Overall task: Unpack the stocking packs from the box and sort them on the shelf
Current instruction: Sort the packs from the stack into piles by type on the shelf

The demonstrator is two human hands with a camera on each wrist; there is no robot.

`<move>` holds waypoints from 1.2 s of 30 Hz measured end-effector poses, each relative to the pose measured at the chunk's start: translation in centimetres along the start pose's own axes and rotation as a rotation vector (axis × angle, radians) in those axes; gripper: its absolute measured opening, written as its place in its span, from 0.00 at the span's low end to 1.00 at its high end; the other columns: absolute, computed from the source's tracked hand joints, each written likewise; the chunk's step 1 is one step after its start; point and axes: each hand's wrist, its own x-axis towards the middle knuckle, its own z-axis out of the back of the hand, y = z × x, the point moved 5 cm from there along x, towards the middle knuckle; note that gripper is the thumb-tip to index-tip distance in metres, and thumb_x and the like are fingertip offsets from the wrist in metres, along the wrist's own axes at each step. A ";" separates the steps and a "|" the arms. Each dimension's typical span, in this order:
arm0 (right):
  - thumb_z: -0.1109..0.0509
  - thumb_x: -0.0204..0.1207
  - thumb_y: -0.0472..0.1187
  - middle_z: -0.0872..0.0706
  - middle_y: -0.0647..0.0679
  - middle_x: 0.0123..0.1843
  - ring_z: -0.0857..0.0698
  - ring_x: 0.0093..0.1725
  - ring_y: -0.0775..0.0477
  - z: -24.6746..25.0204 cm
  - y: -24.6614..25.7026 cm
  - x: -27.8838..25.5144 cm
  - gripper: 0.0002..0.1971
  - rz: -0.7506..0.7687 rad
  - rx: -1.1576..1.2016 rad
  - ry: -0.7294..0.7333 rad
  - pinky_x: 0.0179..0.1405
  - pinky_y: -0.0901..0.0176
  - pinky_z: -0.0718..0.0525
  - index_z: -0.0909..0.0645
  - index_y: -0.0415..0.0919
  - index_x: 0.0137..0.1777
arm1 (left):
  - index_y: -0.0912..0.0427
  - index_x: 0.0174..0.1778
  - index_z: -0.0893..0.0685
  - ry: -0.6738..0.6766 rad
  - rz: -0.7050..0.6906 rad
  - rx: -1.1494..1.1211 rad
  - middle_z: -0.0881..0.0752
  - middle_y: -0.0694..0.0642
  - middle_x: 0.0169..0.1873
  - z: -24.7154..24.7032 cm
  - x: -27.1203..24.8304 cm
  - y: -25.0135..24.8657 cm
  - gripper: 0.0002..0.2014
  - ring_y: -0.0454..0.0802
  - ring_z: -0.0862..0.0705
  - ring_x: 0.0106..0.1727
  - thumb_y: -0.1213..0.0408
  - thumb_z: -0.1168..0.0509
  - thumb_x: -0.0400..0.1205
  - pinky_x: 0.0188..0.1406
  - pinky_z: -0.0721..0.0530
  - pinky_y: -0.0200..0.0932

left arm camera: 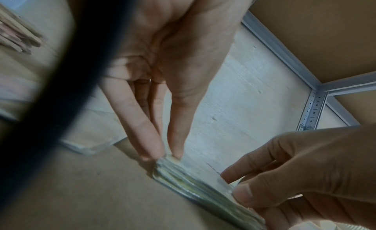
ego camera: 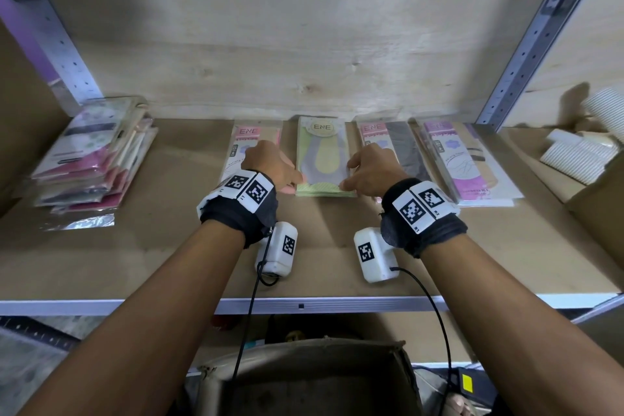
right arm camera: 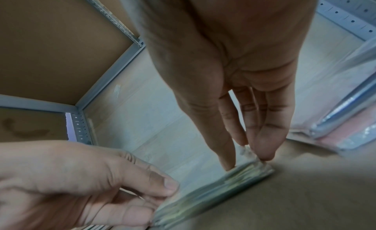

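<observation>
A stack of green stocking packs [ego camera: 322, 159] lies flat in the middle of the brown shelf [ego camera: 162, 263], in a row with other piles. My left hand [ego camera: 293, 183] pinches the stack's near left corner. My right hand [ego camera: 347, 181] pinches the near right corner. In the left wrist view the left fingertips [left arm camera: 154, 153] and thumb close on the edge of the green stack [left arm camera: 193, 182], with the right hand [left arm camera: 240, 191] at its other end. The right wrist view shows the right hand [right arm camera: 249, 154] gripping the stack [right arm camera: 223, 183] the same way, and the left hand [right arm camera: 168, 186] opposite.
A pink pile [ego camera: 248, 145] lies left of the green stack. A pink-and-black pile [ego camera: 396, 142] and a purple pile [ego camera: 469, 162] lie to its right. A mixed heap of packs [ego camera: 91, 159] sits far left. White corrugated cups [ego camera: 577, 152] stand far right. An open cardboard box [ego camera: 310, 378] is below.
</observation>
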 end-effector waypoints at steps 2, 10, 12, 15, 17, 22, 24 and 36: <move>0.17 0.69 0.39 0.13 0.37 0.59 0.14 0.57 0.41 0.1 0.2 -0.1 0.24 0.000 -0.011 -0.020 0.52 0.57 0.17 0.16 0.30 0.62 | 0.73 0.54 0.13 -0.027 -0.016 0.020 0.09 0.71 0.48 0.7 -0.2 0.2 0.18 0.64 0.08 0.47 0.73 0.19 0.71 0.57 0.10 0.57; 0.26 0.75 0.43 0.12 0.50 0.47 0.14 0.55 0.47 -0.8 4.9 -1.4 0.14 0.156 0.102 -0.089 0.52 0.60 0.19 0.14 0.45 0.60 | 0.54 0.38 0.11 -0.286 -0.141 0.097 0.07 0.60 0.45 11.7 -1.6 2.2 0.04 0.57 0.09 0.44 0.62 0.23 0.76 0.53 0.10 0.51; 0.26 0.75 0.42 0.14 0.55 0.40 0.13 0.49 0.50 -2.2 7.8 -1.7 0.08 0.196 0.188 -0.032 0.44 0.66 0.21 0.12 0.46 0.53 | 0.52 0.42 0.10 -0.376 -0.133 0.169 0.09 0.54 0.55 15.3 -2.3 3.4 0.02 0.54 0.11 0.54 0.59 0.26 0.78 0.61 0.19 0.42; 0.26 0.76 0.38 0.10 0.46 0.43 0.11 0.43 0.47 -5.2 13.0 -1.6 0.03 0.244 0.332 0.075 0.42 0.59 0.13 0.12 0.43 0.48 | 0.53 0.53 0.08 -0.543 -0.109 0.193 0.11 0.55 0.61 20.3 -3.5 5.5 0.10 0.58 0.16 0.64 0.58 0.29 0.78 0.66 0.26 0.40; 0.27 0.77 0.34 0.10 0.41 0.41 0.12 0.36 0.45 -7.4 16.5 -1.5 0.03 0.255 0.416 0.154 0.34 0.56 0.13 0.13 0.40 0.47 | 0.59 0.51 0.08 -0.626 -0.087 0.161 0.10 0.61 0.57 22.8 -4.3 6.7 0.11 0.63 0.15 0.62 0.60 0.31 0.78 0.66 0.19 0.48; 0.34 0.80 0.28 0.14 0.38 0.35 0.11 0.30 0.42 -12.8 24.2 -0.6 0.06 0.272 0.522 0.336 0.42 0.45 0.07 0.20 0.32 0.54 | 0.60 0.40 0.09 -0.616 -0.030 0.119 0.17 0.69 0.37 27.5 -4.7 9.4 0.08 0.48 0.30 0.39 0.66 0.34 0.77 0.44 0.21 0.49; 0.35 0.81 0.30 0.14 0.39 0.34 0.11 0.30 0.42 -14.3 26.8 -0.2 0.02 0.290 0.532 0.364 0.46 0.40 0.08 0.21 0.34 0.50 | 0.65 0.41 0.11 -0.581 0.027 0.165 0.14 0.66 0.40 28.6 -4.5 10.6 0.09 0.62 0.20 0.39 0.64 0.34 0.79 0.40 0.25 0.45; 0.19 0.69 0.37 0.15 0.46 0.29 0.14 0.32 0.44 -18.2 31.5 1.3 0.11 0.293 0.393 0.249 0.27 0.55 0.15 0.19 0.38 0.33 | 0.72 0.47 0.11 -0.570 0.045 0.195 0.12 0.66 0.42 29.1 -4.8 12.2 0.14 0.61 0.17 0.44 0.69 0.41 0.81 0.48 0.20 0.47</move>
